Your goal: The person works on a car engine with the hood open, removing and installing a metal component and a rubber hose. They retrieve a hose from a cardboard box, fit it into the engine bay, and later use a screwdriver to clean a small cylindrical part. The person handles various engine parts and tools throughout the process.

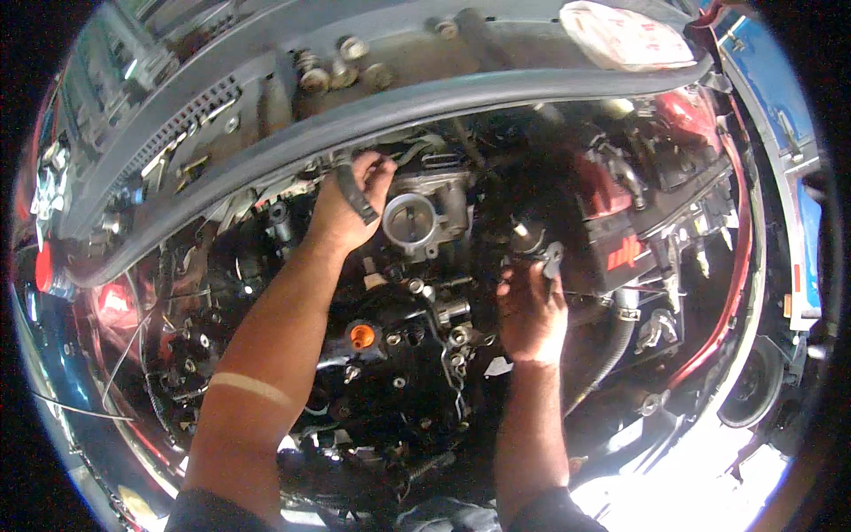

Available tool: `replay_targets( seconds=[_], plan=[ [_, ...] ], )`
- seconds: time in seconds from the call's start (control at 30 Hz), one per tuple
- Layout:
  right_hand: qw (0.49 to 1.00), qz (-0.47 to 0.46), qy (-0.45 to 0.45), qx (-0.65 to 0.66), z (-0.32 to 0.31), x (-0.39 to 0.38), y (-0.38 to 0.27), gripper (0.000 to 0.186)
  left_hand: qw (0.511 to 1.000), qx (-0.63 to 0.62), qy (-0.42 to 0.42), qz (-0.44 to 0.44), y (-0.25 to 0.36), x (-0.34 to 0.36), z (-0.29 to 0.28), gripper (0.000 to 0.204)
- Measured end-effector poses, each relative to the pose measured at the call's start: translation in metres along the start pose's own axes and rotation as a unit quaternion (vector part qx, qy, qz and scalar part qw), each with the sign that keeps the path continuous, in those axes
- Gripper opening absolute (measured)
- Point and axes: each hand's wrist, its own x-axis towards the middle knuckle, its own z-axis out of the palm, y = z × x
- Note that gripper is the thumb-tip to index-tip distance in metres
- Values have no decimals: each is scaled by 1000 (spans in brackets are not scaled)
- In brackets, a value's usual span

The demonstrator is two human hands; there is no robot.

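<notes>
My left hand [350,213] is over the far side of the engine, its fingers curled beside the round metal throttle body [410,222]. A short, curved black piece like rubber hose [355,191] runs across this hand and seems gripped in it. Right of the throttle body, my right hand [534,315] reaches into a dark gap with its fingers bent. At its fingertips is a small grey piece with a rounded end [554,259], and just beyond stands a pale-tipped fitting [525,234]. Shadow hides what the fingers of this hand close on.
Below my hands lies the black engine cover with an orange oil cap [362,336]. A battery [620,257] and a ribbed hose [612,355] are on the right. Beyond the thick rubber seal [381,111], loose metal parts [312,73], tools and a white plastic bag [625,37] rest on the cowl.
</notes>
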Motion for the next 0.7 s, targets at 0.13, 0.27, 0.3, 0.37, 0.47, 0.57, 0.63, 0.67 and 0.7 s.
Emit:
replay_targets(
  seconds=[0.13,0.27,0.3,0.37,0.47,0.57,0.63,0.67,0.7],
  plan=[
    [998,13,-25,62,8,-5,-9,32,996,-89,-17,-3,-3,1,3,31],
    [991,37,-39,123,13,-9,-17,37,988,-140,-60,12,3,-1,-1,33],
    [992,42,-29,117,14,-9,-18,37,991,-115,-73,11,6,-3,-1,35],
    [993,59,-6,105,13,-8,-17,37,987,-39,-144,63,11,-6,-9,59],
    [993,49,-26,102,11,-8,-15,38,967,33,-189,168,16,-12,-10,99],
    [994,37,-45,97,11,-7,-13,41,964,82,-203,154,18,-16,-7,114],
    [992,39,-53,110,12,-7,-13,41,971,46,-203,120,19,-16,-4,112],
    [991,40,-52,113,12,-7,-14,40,970,60,-192,133,18,-14,-4,109],
    [993,35,-49,105,12,-6,-14,38,970,76,-177,147,18,-12,-3,105]
  ],
)
